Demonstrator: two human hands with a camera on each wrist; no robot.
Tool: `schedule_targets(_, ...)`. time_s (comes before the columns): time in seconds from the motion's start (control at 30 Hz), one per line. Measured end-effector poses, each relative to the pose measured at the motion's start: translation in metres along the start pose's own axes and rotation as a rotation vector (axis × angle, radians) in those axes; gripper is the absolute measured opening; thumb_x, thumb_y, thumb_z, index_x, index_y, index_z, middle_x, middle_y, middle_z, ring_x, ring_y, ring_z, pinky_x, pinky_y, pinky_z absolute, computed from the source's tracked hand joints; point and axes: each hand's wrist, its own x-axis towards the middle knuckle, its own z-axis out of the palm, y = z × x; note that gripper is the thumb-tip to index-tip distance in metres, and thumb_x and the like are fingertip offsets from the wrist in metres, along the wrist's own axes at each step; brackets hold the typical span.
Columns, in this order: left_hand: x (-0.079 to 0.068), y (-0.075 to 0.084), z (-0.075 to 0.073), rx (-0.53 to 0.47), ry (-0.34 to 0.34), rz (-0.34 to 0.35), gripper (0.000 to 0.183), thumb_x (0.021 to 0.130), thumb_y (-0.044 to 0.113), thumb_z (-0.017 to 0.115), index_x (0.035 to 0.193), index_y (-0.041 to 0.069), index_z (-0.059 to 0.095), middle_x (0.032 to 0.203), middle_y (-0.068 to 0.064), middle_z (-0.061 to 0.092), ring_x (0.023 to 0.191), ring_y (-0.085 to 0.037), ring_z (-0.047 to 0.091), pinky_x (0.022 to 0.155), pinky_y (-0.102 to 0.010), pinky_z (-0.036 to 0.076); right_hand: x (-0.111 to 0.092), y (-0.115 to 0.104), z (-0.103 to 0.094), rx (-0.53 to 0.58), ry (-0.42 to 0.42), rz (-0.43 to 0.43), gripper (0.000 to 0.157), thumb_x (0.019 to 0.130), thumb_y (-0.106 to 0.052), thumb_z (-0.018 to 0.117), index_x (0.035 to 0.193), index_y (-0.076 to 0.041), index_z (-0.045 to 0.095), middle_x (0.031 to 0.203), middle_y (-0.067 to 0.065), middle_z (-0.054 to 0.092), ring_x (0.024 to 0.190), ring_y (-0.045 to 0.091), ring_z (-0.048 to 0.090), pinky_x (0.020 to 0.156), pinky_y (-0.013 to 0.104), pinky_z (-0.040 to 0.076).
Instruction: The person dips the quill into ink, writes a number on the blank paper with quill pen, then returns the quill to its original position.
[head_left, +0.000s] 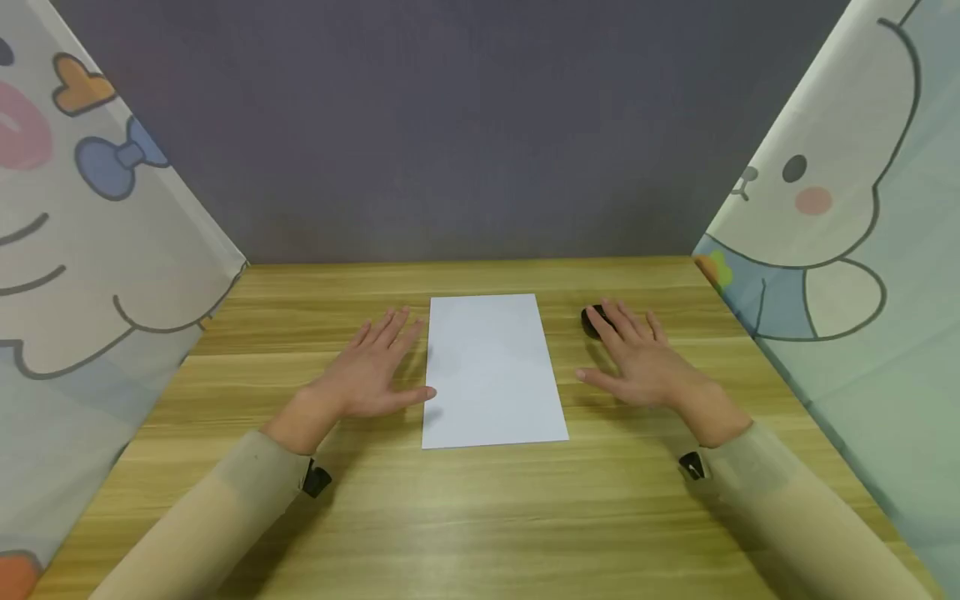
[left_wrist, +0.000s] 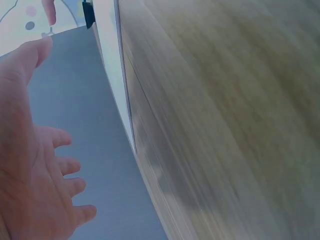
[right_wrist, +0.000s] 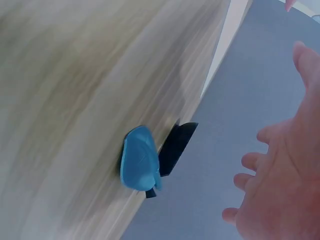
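A white sheet of paper point(head_left: 491, 371) lies flat on the wooden table between my two hands. My left hand point(head_left: 367, 375) hovers palm down at its left, fingers spread, with the thumb tip overlapping the sheet's left edge in the head view. To the right of the paper, my right hand point(head_left: 641, 362) is also held over the table with spread fingers. Its fingers partly cover a small black object point(head_left: 592, 323). From the right wrist, a rounded blue piece point(right_wrist: 140, 159) shows beside a black piece point(right_wrist: 176, 147) on the tabletop, below the palm. Neither hand holds anything.
The wood-grain table point(head_left: 480, 525) ends at a dark grey wall point(head_left: 465, 133) at the back. Cloths with cartoon animals, a left cloth point(head_left: 90, 250) and a right cloth point(head_left: 862, 217), hang along the sides. Small black devices sit at both cuffs.
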Motion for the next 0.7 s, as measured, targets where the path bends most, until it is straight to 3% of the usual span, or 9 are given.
schedule_targets(0.37, 0.000, -0.004, -0.001, -0.034, -0.037, 0.044, 0.112, 0.099, 0.078, 0.061, 0.178, 0.013, 0.015, 0.186, -0.018, 0.005, 0.172, -0.045, 0.006, 0.136, -0.070, 0.015, -0.016, 0.028, -0.007, 0.020, 0.020, 0.006, 0.096, 0.109, -0.057, 0.059, 0.178, -0.008, 0.011, 0.182, 0.028, 0.012, 0.166, 0.056, 0.016, 0.129, 0.081, 0.006)
schedule_targets(0.7, 0.004, -0.014, 0.006, -0.083, -0.148, 0.071, 0.097, 0.101, 0.069, 0.066, 0.175, 0.016, 0.032, 0.183, -0.020, 0.020, 0.169, -0.048, 0.018, 0.135, -0.072, 0.018, -0.027, 0.073, -0.015, 0.062, 0.104, 0.093, 0.086, 0.113, -0.053, 0.055, 0.175, -0.003, 0.022, 0.173, 0.035, 0.029, 0.156, 0.064, 0.027, 0.122, 0.084, 0.019)
